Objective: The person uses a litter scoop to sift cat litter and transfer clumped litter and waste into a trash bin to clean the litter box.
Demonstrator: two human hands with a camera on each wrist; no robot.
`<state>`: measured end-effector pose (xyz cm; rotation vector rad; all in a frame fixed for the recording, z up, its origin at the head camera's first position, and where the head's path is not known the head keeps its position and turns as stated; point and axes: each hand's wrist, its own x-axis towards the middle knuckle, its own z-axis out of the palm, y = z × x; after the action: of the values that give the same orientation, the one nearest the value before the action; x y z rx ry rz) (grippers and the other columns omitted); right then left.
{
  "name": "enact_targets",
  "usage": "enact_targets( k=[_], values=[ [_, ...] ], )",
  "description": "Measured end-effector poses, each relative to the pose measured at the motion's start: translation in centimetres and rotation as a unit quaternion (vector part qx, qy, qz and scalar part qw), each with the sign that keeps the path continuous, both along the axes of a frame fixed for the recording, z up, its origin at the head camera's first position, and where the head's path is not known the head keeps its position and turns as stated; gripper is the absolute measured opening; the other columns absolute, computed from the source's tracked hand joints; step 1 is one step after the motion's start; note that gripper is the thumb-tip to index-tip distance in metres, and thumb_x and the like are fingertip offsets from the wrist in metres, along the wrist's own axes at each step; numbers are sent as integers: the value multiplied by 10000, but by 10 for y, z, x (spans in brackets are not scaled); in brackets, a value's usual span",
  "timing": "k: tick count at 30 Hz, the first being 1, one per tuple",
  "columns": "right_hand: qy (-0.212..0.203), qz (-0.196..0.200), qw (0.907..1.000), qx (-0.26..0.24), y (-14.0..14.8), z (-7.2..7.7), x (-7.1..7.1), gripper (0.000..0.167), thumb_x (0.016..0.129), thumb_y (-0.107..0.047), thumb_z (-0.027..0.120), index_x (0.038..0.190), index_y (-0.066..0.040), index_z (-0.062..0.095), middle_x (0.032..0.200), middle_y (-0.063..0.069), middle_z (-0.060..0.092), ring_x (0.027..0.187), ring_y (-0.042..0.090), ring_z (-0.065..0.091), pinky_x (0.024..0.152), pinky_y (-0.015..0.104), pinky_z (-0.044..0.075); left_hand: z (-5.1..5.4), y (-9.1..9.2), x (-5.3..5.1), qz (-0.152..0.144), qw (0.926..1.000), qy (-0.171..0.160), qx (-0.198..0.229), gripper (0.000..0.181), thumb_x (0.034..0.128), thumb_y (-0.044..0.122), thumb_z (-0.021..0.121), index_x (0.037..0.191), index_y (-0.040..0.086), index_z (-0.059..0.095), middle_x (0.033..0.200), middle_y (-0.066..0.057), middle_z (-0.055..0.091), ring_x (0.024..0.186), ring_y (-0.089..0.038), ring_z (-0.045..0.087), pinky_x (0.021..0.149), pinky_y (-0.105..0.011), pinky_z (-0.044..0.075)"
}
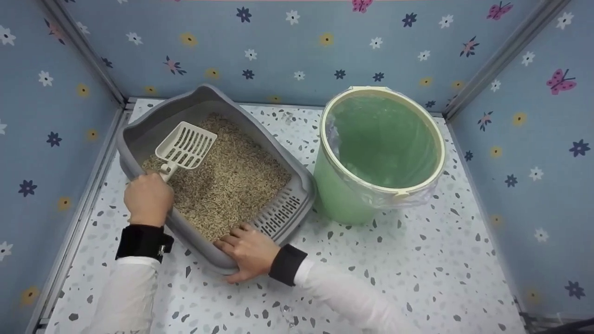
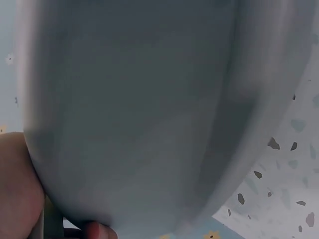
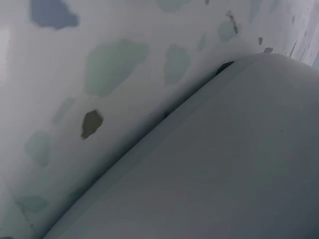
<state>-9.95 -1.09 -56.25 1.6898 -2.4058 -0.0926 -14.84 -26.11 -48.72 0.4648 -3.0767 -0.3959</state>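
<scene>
My left hand (image 1: 148, 199) grips the handle of a cream slotted litter scoop (image 1: 186, 144). The scoop's head is over the litter (image 1: 241, 171) in a grey litter box (image 1: 297, 169); whether it touches the litter I cannot tell. At the box's near edge, my right hand (image 1: 250, 253) holds the rim, fingers over the inside and thumb outside. In the left wrist view, part of my left hand (image 2: 20, 184) shows beside the box's grey outer wall (image 2: 139, 109). The right wrist view shows the box wall (image 3: 209, 164) low against the tabletop, with the right hand out of sight.
A green bin (image 1: 343, 199) with a cream rim and a clear liner stands right of the litter box. Both are on a white speckled tabletop (image 1: 417, 269). Blue floral panels (image 1: 278, 51) enclose the back and sides.
</scene>
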Motion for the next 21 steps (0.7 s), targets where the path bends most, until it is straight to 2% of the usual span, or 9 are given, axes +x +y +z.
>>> enact_targets(
  k=[4, 8, 15, 21],
  values=[
    [8, 265, 9996, -8, 8, 0, -5, 834, 757, -801, 422, 1301, -178, 529, 1218, -39, 630, 1086, 136, 567, 955, 333, 427, 2, 4, 7, 149, 9994, -311, 34, 311, 861, 84, 451, 967, -200, 522, 726, -315, 565, 541, -381, 557, 382, -401, 418],
    [-113, 484, 9988, -9, 16, 2, -9, 829, 759, -794, 433, 1304, -176, 528, 1225, -39, 626, 1110, 137, 562, 987, 338, 408, 3, 9, 14, 322, 9984, -470, 22, 369, 858, 101, 461, 1034, -222, 501, 739, -317, 571, 551, -380, 564, 387, -393, 418],
    [-211, 862, 9961, 38, 34, 3, -20, 805, 736, -735, 540, 1302, -162, 532, 1197, -42, 641, 1086, 126, 574, 985, 324, 402, 2, 21, 24, 612, 9964, -558, 156, 281, 856, 109, 470, 935, -155, 526, 737, -292, 580, 581, -387, 582, 451, -425, 447],
    [-368, 1172, 9924, 43, 50, 3, -32, 791, 734, -704, 572, 1299, -152, 538, 1197, -39, 642, 1094, 133, 565, 1008, 327, 383, 2, 33, 31, 805, 9946, -576, 327, 199, 866, 101, 446, 801, -72, 519, 702, -247, 560, 559, -372, 568, 421, -405, 424]
  ],
)
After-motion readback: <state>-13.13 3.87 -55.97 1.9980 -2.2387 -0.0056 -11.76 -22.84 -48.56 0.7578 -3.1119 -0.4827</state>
